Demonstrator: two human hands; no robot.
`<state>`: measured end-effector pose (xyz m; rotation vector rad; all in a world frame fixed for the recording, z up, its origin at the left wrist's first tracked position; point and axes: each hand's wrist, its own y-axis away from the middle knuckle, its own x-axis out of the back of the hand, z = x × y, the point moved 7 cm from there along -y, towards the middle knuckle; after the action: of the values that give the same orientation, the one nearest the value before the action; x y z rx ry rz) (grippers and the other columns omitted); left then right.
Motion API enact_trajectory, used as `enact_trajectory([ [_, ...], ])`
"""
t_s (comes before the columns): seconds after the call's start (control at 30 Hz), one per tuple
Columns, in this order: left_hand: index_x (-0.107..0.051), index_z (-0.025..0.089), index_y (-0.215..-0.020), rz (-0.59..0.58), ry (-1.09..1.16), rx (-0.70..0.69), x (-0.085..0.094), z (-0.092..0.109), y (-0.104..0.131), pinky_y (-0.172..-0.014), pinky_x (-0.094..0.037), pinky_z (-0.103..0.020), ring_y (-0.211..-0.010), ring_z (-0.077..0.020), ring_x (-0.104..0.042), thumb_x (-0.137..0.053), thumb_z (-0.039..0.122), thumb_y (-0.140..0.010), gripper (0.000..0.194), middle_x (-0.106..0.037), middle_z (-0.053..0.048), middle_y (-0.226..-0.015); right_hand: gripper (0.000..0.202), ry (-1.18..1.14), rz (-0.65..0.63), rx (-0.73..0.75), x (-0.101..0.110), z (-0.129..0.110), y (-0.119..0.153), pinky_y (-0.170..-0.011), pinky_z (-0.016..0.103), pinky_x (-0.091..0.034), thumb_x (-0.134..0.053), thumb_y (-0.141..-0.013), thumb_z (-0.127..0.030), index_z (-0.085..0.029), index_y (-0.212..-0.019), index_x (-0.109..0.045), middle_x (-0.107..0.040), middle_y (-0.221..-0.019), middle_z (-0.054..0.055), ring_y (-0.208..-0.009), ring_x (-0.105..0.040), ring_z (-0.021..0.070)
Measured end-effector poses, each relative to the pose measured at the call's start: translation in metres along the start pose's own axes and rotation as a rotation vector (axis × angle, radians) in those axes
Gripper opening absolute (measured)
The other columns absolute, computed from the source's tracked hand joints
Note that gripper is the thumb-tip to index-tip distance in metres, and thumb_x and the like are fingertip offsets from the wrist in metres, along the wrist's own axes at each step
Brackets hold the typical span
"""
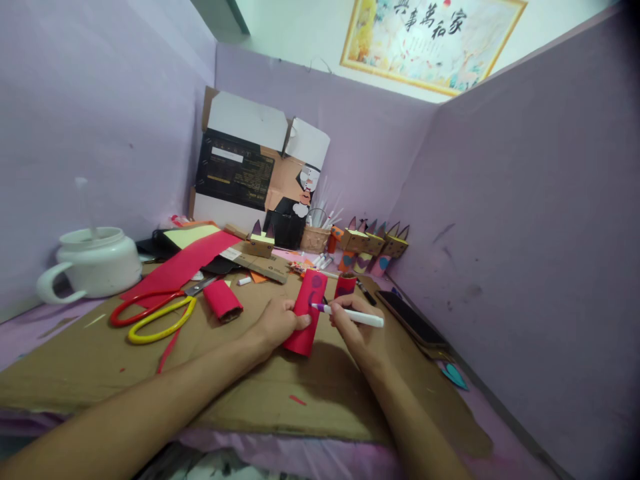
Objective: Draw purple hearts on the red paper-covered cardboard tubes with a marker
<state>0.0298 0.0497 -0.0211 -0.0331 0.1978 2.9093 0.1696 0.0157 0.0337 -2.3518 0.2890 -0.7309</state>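
Observation:
My left hand (277, 325) is closed on the lower left side of a red paper tube (306, 327), its thumb lying across the front. Purple shapes mark the upper part of the tube. In my right hand (350, 327) is a white marker (357, 317), whose purple tip meets the tube's right side. Just behind that hand stands a shorter red tube (345, 285) with purple marks. Another short red tube (223, 301) lies to the left, beside scissors (163, 317) with red and yellow handles.
Cardboard (240, 400) covers the table. A white mug (97, 262) stands at the left, a phone (413, 319) lies at the right. Behind are red paper (185, 267), a basket of sticks (315, 239), cardboard figures with pointed ears (356, 239) and a flattened box (240, 167).

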Motion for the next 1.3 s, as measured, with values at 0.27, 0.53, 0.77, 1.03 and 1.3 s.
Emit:
enact_trajectory([
  [0.27,-0.060,0.013,-0.064,-0.022,0.055,0.024,-0.001,-0.004,0.000,-0.053,-0.036,-0.024,-0.048,-0.0115,-0.048,-0.061,0.016,-0.056,0.008,-0.056,0.002,-0.051,0.022,-0.117,0.147,-0.018,0.010,0.002,-0.001,-0.048,0.024,-0.041,-0.053,-0.079,-0.034,-0.017,-0.067,-0.061,-0.059,-0.052,0.000,-0.050,-0.055,0.0144],
  [0.53,-0.060,0.014,-0.064,-0.022,0.076,0.031,-0.002,-0.003,0.001,-0.053,-0.039,-0.024,-0.048,-0.0124,-0.050,-0.061,0.015,-0.055,0.009,-0.057,0.002,-0.050,0.022,-0.056,0.148,0.011,0.007,0.005,-0.002,-0.050,0.024,-0.042,-0.053,-0.079,-0.034,-0.016,-0.069,-0.062,-0.060,-0.056,0.001,-0.052,-0.056,0.0144],
  [0.77,-0.060,0.013,-0.065,-0.017,0.057,0.019,-0.002,-0.001,0.001,-0.053,-0.037,-0.024,-0.048,-0.0118,-0.049,-0.060,0.014,-0.055,0.010,-0.056,0.002,-0.051,0.022,-0.030,0.108,0.021,0.005,0.003,-0.002,-0.049,0.024,-0.041,-0.052,-0.081,-0.034,-0.017,-0.072,-0.061,-0.058,-0.056,0.001,-0.050,-0.053,0.0134],
  [1.03,-0.061,0.013,-0.065,-0.007,0.049,0.021,-0.001,-0.001,0.002,-0.053,-0.036,-0.024,-0.049,-0.0117,-0.049,-0.063,0.015,-0.054,0.012,-0.056,0.003,-0.051,0.021,0.001,0.057,0.017,0.002,0.003,-0.001,-0.048,0.023,-0.040,-0.052,-0.080,-0.034,-0.017,-0.071,-0.062,-0.059,-0.055,0.000,-0.049,-0.053,0.0130],
  [1.3,-0.064,0.013,-0.070,0.002,0.036,0.003,0.000,-0.002,0.000,-0.054,-0.035,-0.023,-0.049,-0.0113,-0.048,-0.062,0.014,-0.055,0.015,-0.057,0.002,-0.053,0.021,-0.023,0.015,-0.003,0.000,0.002,-0.002,-0.044,0.022,-0.036,-0.053,-0.078,-0.032,-0.017,-0.065,-0.060,-0.057,-0.050,-0.001,-0.045,-0.049,0.0122],
])
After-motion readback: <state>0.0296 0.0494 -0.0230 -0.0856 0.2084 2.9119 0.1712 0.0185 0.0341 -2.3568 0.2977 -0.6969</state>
